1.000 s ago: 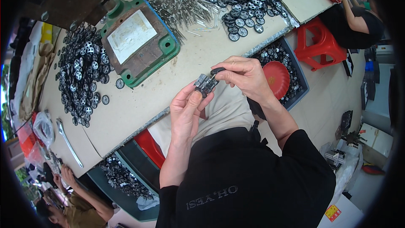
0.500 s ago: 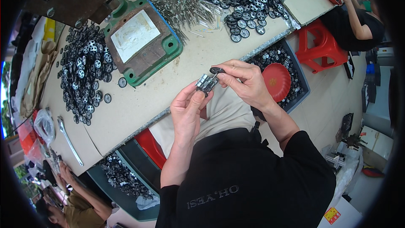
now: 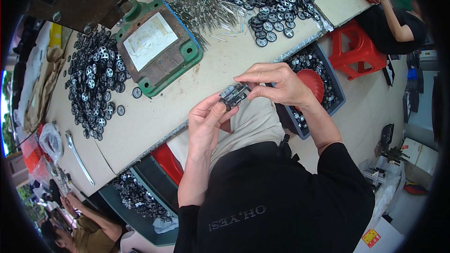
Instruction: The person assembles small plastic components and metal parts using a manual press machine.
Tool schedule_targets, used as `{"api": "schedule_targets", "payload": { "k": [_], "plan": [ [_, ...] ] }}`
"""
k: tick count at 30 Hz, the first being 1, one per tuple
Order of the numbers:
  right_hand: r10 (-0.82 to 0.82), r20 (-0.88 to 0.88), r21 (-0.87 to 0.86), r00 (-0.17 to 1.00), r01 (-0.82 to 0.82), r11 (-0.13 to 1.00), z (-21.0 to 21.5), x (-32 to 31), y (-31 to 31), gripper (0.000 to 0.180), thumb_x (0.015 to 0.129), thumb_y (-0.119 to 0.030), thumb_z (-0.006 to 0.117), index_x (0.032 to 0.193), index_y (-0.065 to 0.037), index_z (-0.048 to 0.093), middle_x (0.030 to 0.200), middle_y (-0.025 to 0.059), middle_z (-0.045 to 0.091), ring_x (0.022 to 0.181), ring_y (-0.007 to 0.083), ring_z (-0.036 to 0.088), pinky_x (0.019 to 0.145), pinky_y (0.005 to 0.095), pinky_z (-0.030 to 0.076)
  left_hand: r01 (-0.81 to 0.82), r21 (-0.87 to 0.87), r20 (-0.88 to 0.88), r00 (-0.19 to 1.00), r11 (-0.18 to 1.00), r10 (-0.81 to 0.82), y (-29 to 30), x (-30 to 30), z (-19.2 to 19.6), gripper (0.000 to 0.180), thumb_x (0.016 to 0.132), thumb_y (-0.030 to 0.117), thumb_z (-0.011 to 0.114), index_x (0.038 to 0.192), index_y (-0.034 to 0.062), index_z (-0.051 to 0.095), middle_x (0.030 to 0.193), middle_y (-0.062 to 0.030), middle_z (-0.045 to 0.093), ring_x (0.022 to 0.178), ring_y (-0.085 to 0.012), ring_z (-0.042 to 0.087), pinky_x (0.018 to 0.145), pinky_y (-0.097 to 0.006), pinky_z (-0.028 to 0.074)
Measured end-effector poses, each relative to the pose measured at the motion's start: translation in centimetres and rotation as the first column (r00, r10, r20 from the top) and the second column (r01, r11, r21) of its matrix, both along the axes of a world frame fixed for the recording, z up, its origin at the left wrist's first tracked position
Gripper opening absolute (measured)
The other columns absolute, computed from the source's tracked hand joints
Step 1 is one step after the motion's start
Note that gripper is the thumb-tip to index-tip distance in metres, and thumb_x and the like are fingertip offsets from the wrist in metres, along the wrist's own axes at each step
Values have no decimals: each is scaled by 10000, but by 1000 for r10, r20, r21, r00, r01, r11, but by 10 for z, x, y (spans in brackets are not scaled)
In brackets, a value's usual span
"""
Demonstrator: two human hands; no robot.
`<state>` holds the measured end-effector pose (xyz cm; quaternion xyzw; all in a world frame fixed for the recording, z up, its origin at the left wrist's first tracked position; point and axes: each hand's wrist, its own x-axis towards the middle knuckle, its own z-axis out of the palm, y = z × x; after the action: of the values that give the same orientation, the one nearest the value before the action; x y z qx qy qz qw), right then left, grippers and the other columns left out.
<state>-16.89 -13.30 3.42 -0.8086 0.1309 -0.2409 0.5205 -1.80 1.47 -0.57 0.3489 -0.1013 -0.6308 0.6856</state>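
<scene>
My left hand [image 3: 205, 124] grips a small grey and silver blocky part [image 3: 230, 95] between thumb and fingers, held above my lap near the table's front edge. On the right side of that part, a small black wheel [image 3: 245, 87] sits edge-on against it. The thumb and fingers of my right hand [image 3: 287, 86] close around this wheel and partly hide it. Beyond my hands, loose black wheels with silver spokes [image 3: 276, 14] lie heaped next to a pile of thin metal rods [image 3: 204, 11].
A green machine base [image 3: 161, 49] with a pale plate stands left of centre, beside another heap of wheels [image 3: 91, 79]. A wrench [image 3: 78, 157] lies at far left. Below the table's edge are a grey bin [image 3: 340, 98] holding a red bowl [image 3: 310, 84], and a red stool [image 3: 354, 49].
The wheel in my right hand has come down beside the blocky part, from tilted to edge-on. My right fingers have spread around it, and the part has turned a little.
</scene>
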Motion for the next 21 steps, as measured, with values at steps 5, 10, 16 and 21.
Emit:
{"api": "schedule_targets", "payload": {
  "k": [5, 10, 16, 21],
  "plan": [
    [-124, -140, 320, 982, 163, 933, -15, 2, 6, 251, 727, -82, 718, 940, 27, 643, 797, 52, 637, 697, 88, 591, 619, 234, 457, -80, -55, 177, 980, 995, 89, -3, -3, 1, 261, 843, 38, 583, 1089, -43, 551, 1010, -145, 616, 907, -206, 621, 819, -332, 540],
    [-50, -83, 490, 995, 84, 868, -10, 7, 12, 188, 752, -116, 708, 846, 35, 645, 722, 31, 612, 654, 61, 546, 568, 222, 429, -37, 24, 152, 988, 999, 33, -1, -1, 8, 285, 822, 37, 618, 1095, -17, 558, 951, -97, 634, 823, -119, 607, 723, -250, 517],
    [52, -185, -17, 981, -57, 998, 19, 29, -3, 244, 726, -163, 718, 903, -12, 641, 710, 66, 591, 556, 132, 504, 509, 272, 393, 159, 112, 840, 512, 981, -179, -14, 35, 49, 357, 738, -8, 690, 1074, -23, 572, 930, -51, 629, 877, -93, 557, 748, -224, 461],
    [-28, -74, -161, 997, 16, 987, 36, 65, -29, 299, 716, -165, 703, 964, -9, 643, 760, 88, 621, 627, 172, 563, 560, 284, 442, -192, -100, 895, 411, 976, 173, -52, 97, 55, 230, 694, 87, 713, 901, 12, 644, 801, -8, 626, 689, -73, 521, 672, -213, 428]
  ]
}}
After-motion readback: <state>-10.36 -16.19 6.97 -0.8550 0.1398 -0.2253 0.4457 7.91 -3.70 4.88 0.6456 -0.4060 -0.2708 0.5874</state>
